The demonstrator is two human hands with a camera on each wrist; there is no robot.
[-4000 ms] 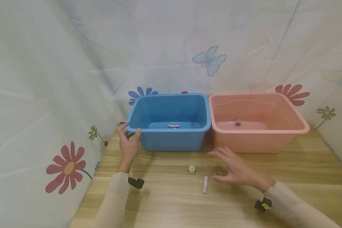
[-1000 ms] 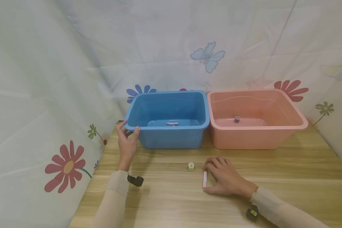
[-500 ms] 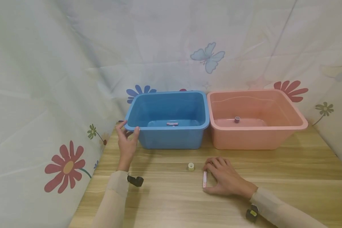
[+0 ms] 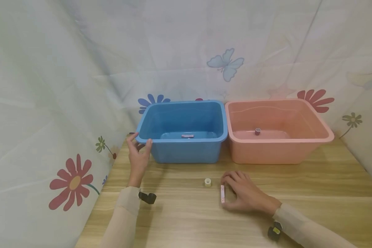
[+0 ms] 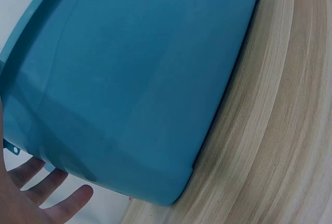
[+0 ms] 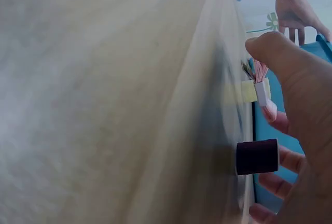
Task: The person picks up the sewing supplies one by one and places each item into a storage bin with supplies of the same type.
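My left hand [image 4: 138,160] holds the front left corner of the blue tub [image 4: 187,151], thumb on the front rim and fingers along the side. On the table my right hand [image 4: 246,193] pinches a pink embroidery floss skein [image 4: 222,194] by its two ends, between thumb and index finger. In the right wrist view the skein shows pink threads and a white paper band [image 6: 261,93]. A dark purple thread spool [image 6: 258,156] stands under that palm, near the other fingers; the head view mostly hides it. Left of the skein stands a pale yellow spool [image 4: 207,182].
A pink tub [image 4: 280,153] adjoins the blue one on its right and has a dark spool [image 4: 257,131] inside. On the blue tub's floor lies a similar pink and white skein [image 4: 187,136]. A flower-print cloth [image 4: 173,51] hangs close behind both tubs.
My right hand came down from in front of the pink tub onto the floss skein, then took it by its ends and shifted it slightly. The left hand keeps its place.
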